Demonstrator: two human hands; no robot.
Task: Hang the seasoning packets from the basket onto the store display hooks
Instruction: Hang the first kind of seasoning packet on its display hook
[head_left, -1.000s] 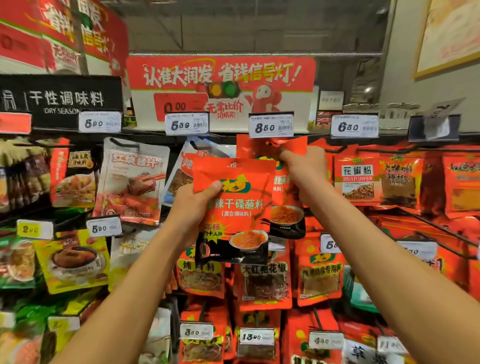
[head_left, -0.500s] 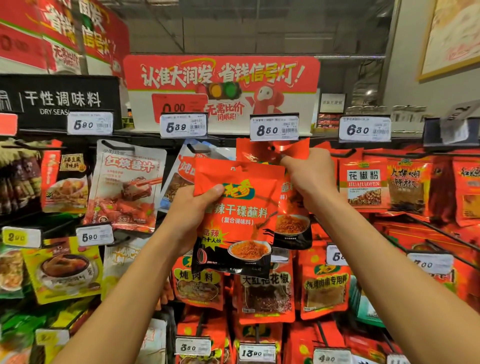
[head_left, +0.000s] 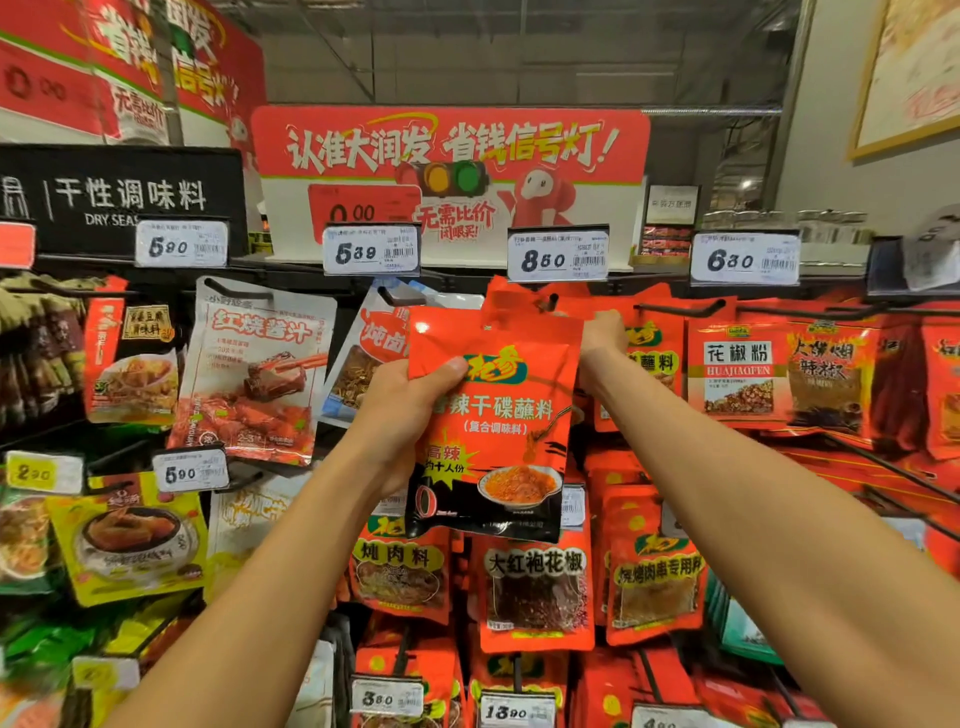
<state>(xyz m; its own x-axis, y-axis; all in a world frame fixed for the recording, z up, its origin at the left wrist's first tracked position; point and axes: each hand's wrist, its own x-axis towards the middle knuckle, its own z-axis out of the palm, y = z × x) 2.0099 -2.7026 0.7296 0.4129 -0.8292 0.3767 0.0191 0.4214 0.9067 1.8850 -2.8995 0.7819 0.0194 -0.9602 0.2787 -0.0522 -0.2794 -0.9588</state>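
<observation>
While your left hand (head_left: 410, 410) pinches the seasoning packet (head_left: 493, 421) by its left edge, thumb across the front just under the top seam, your right hand (head_left: 602, 343) is up behind the packet's top right corner with the fingers curled. I honestly can't tell if it's gripping the packets already hanging there or steadying the hook; the packet in front hides most of it. So: left hand closed on the packet, right hand closed-ish on something I can't make out.

Progress-wise, I'd say you're mid-hang on this one. The packet sits right under the 8.50 price tag (head_left: 558, 254), with its top edge level with the display hook (head_left: 550, 301) below that tag, but I can't see the hang hole actually threaded, so I wouldn't count it as done. Same-looking red packets are hanging behind it under that tag, so part of this peg looks stocked already. The basket isn't in view, so there's no way to say how many are left to go.

The packet itself: flat red pouch, glossy enough to catch the store lights near the top, yellow-green logo below the top seam, big white lettering across the middle, and a black band along the bottom with a bowl of orange-red powder pictured on it. It looks a bit crinkled and tilts slightly, the bottom kicking out left of the tag's centre line.
</observation>
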